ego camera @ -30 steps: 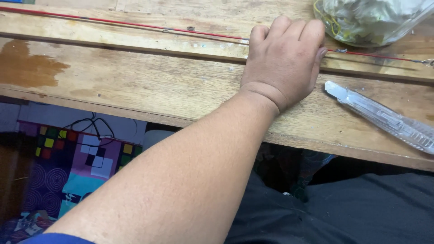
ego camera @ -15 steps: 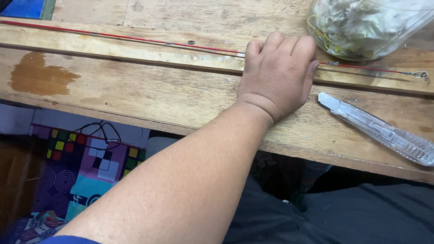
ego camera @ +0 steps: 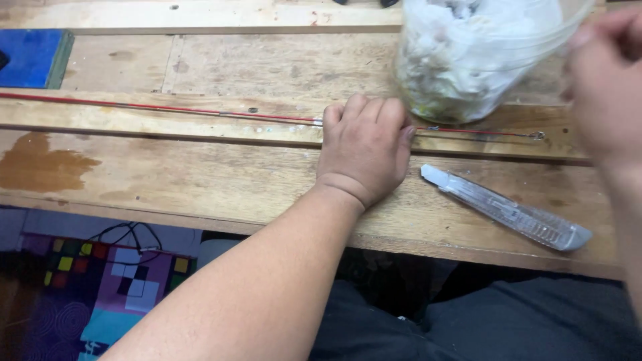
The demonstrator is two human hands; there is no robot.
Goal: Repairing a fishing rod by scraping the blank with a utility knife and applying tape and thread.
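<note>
**Hand pressed on a thin red rod**

On the wooden workbench (ego camera: 200,180), the left hand (ego camera: 366,150) lies with fingers curled down over the red rod (ego camera: 160,108). The blurred right hand (ego camera: 612,87), grip unclear, is at the plastic tub (ego camera: 468,60). A clear cutter (ego camera: 508,208) lies nearby.

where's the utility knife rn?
The clear utility knife lies on the wooden bench, near its front edge, right of the left hand and below the plastic tub.

left hand (ego camera: 364,150): palm down, fingers curled, forearm extended | right hand (ego camera: 605,87): raised, blurred, grip unclear
</note>
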